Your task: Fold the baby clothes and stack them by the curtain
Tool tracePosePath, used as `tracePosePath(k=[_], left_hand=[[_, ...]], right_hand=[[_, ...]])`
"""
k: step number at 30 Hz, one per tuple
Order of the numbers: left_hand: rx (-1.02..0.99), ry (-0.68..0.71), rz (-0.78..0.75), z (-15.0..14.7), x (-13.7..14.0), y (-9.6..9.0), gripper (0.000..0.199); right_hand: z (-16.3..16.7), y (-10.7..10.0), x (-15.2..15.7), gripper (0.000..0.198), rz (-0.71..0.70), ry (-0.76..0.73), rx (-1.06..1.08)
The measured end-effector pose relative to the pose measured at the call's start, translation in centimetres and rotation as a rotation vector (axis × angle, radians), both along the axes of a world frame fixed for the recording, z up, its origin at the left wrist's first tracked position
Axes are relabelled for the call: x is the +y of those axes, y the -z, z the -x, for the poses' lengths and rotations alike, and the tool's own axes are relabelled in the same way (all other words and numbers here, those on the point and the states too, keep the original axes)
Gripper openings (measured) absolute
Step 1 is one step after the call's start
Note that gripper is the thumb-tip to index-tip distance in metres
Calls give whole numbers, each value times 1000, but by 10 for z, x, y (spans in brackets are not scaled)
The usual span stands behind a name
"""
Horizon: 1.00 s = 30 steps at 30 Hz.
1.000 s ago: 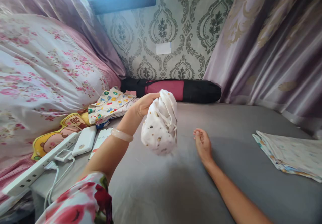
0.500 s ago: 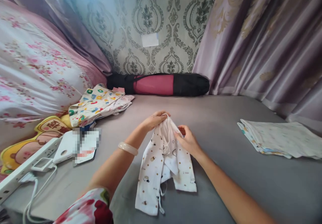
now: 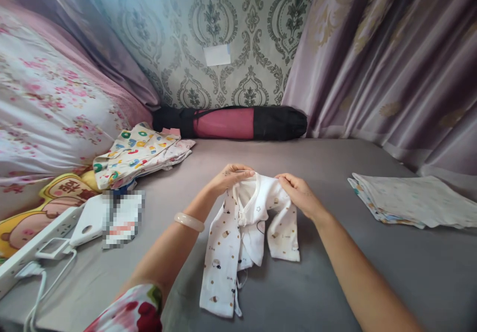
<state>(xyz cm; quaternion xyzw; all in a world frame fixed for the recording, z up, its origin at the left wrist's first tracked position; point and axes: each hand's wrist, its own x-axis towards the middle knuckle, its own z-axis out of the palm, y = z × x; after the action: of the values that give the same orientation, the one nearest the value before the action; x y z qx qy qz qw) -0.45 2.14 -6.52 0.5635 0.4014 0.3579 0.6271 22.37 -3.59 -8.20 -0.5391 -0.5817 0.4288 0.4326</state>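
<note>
A small white wrap-front baby shirt [image 3: 251, 212] with brown dots and little printed figures hangs between my hands, its lower part resting on the grey sheet. My left hand [image 3: 233, 177] pinches it at the neckline, with a pale bangle [image 3: 189, 221] round that wrist. At the other shoulder, my right hand [image 3: 298, 193] has its fingers closed on the fabric. The left sleeve hangs straight down toward me, a thin tie string beside it. On the right, the shorter-looking sleeve hangs bent below my right hand.
Folded printed clothes [image 3: 141, 155] are piled at the left, near a yellow cushion [image 3: 48, 207], a power strip [image 3: 37, 242] and a white charger with cables. Folded cloths [image 3: 413, 200] lie at the right. A black and pink rolled bag [image 3: 223, 123] lies along the wall.
My right hand has moved right and up along the shirt's shoulder, spreading the neckline wider. The right sleeve has shifted right and lifted. My left hand keeps its hold.
</note>
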Motion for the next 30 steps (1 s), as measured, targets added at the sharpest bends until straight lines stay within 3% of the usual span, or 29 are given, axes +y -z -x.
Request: tracePosePath(k=[6, 13, 15, 19, 25, 30], left_hand=[[-19, 135, -106, -32, -7, -4, 34], [81, 152, -221, -46, -4, 3, 31], [195, 83, -322, -42, -6, 4, 30], [477, -188, -564, -27, -24, 4, 23], [671, -91, -352, -14, -62, 21, 18], [791, -186, -252, -26, -71, 38, 24]], right_hand=[[-38, -13, 3, 30, -6, -118, -183], [-16, -1, 7, 34, -121, -255, -84], [-14, 3, 9, 34, -121, -213, -87], [-20, 16, 15, 37, -151, -68, -106], [-19, 28, 21, 37, -152, -4, -72], [-13, 22, 14, 33, -143, 3, -64]])
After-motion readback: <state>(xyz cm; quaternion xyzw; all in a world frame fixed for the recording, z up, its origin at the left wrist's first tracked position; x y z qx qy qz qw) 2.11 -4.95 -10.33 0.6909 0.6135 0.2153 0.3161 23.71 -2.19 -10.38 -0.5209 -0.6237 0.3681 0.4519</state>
